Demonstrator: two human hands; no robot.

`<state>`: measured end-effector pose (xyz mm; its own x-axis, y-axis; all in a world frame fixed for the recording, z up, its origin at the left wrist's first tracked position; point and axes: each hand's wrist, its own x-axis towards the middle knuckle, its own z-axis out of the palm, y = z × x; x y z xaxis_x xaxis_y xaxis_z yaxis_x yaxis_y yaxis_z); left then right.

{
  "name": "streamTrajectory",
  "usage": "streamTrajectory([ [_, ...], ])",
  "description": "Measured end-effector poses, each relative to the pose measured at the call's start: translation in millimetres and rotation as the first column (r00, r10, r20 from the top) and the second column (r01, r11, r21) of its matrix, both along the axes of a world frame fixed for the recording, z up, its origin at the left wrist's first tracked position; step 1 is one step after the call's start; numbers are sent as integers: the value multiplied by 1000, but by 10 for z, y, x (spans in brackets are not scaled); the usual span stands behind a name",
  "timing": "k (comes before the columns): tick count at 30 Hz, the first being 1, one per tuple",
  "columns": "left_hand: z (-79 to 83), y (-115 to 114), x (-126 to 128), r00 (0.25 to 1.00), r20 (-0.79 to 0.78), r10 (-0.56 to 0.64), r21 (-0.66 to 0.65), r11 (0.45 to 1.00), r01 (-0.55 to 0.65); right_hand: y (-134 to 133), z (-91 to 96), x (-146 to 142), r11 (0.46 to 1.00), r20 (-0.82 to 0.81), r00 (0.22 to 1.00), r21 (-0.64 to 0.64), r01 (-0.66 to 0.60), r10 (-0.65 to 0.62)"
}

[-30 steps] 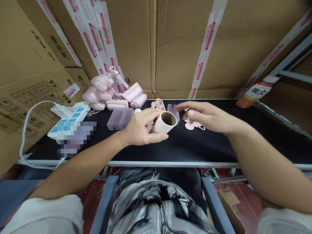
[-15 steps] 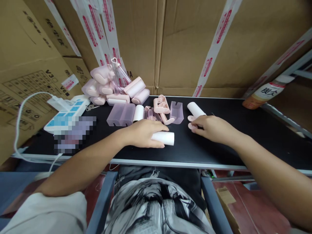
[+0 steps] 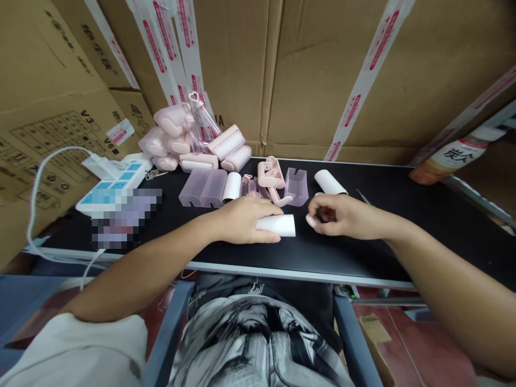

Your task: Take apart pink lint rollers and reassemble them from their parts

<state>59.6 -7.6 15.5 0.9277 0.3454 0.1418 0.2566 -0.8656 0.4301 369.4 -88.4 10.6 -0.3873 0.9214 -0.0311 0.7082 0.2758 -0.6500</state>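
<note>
My left hand (image 3: 248, 220) is closed round a white roll (image 3: 284, 225), whose right end sticks out past the fingers above the black tabletop. To its right, my right hand (image 3: 338, 215) pinches a small pale pink disc (image 3: 312, 220) between thumb and finger. A second white roll (image 3: 329, 183) lies just behind the right hand. Between and behind the hands are a translucent purple cover (image 3: 296, 188), pink plastic frame pieces (image 3: 271, 173) and another upright white roll (image 3: 232, 186). Two translucent covers (image 3: 201, 188) stand side by side left of these.
A pile of pink roller cases (image 3: 171, 140) rises at the back left. Further left lie a power strip (image 3: 115, 183) with a white cable and some keys (image 3: 155, 173). A drink bottle (image 3: 451, 158) leans at the far right. Cardboard boxes (image 3: 314, 70) wall the back.
My right hand has picked up a pale pink disc from the tabletop and holds it at its fingertips. The left hand keeps the white roll. The view has shifted slightly.
</note>
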Motion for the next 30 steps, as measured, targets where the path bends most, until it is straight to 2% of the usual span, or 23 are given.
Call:
streamTrajectory([
  [1, -2, 2, 4, 1000, 9, 15, -5, 1000, -15, 5, 9, -51, 1000, -170, 985, -25, -12, 8],
  [3, -1, 2, 11, 999, 28, 37, -14, 999, -37, 18, 30, -169, 998, -445, 895, -31, -52, 33],
  [5, 7, -2, 12, 997, 60, 50, -11, 999, -49, 32, 57, -288, 996, -560, 825, 21, -84, 81],
  [7, 17, -9, 8, 993, 95, 65, -9, 998, -64, 42, 84, -382, 992, -569, 813, 95, -83, 122],
  [12, 13, -19, -12, 980, 187, 70, -42, 997, -63, 16, 93, -448, 957, -504, 847, 291, -15, 166],
  [17, 7, -42, -20, 973, 226, 41, -75, 997, -25, -53, 56, -430, 948, -505, 851, 316, 29, 142],
  [19, 22, -62, -20, 971, 237, 23, -91, 996, -1, -69, 38, -437, 947, -546, 828, 315, 62, 127],
  [22, 42, -97, -21, 956, 291, -23, -120, 991, 60, -71, -11, -464, 960, -664, 741, 262, 102, 103],
  [24, 44, -116, -23, 941, 334, -54, -138, 985, 105, -59, -61, -493, 986, -744, 665, 152, 69, 68],
  [27, 32, -133, -28, 923, 375, -92, -160, 974, 162, -40, -142, -534, 996, -828, 560, -26, -88, 28],
  [30, 19, -135, -30, 909, 398, -123, -181, 961, 209, -34, -211, -556, 967, -875, 483, -87, -241, 42],
])
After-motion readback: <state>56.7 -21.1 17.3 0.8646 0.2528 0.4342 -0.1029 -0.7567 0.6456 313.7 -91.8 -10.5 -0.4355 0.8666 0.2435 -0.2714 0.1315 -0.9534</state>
